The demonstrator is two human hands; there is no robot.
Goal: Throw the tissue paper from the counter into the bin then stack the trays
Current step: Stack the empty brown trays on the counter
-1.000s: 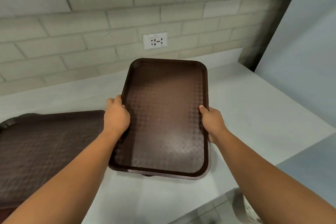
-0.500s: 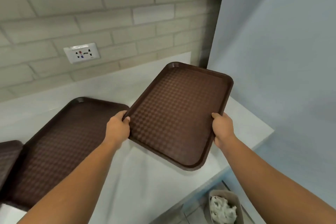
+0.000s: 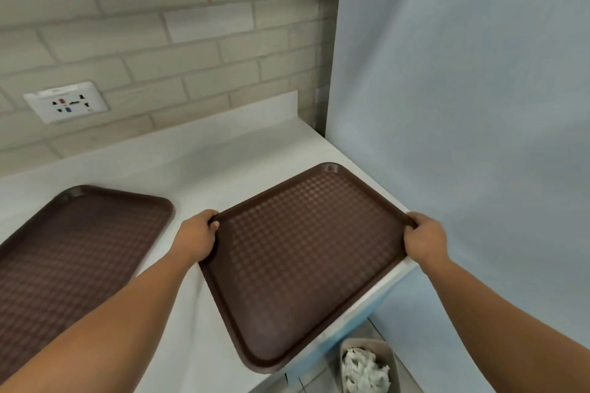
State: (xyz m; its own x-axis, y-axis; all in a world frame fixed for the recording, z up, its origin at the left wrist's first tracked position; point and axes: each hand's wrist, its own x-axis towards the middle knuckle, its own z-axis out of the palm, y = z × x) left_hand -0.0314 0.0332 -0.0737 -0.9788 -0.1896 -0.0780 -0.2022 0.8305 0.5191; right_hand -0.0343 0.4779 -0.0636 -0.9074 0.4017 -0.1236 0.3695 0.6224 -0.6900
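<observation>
I hold a dark brown tray (image 3: 306, 265) with a checkered surface at the right end of the white counter (image 3: 204, 156). My left hand (image 3: 196, 238) grips its left corner and my right hand (image 3: 423, 241) grips its right corner. The tray's near corner juts past the counter's front edge. A second brown tray (image 3: 73, 252) lies flat on the counter to the left. On the floor below the counter's right end stands a beige bin (image 3: 367, 364) with crumpled white tissue paper (image 3: 364, 370) inside.
A beige brick wall (image 3: 159, 25) with a white power socket (image 3: 65, 102) runs behind the counter. A pale blue wall (image 3: 463, 105) closes off the right side, right next to the held tray.
The tray has moved right and down, close over the counter's right end. The view has swung right, so the bin shows more and the second tray lies further left.
</observation>
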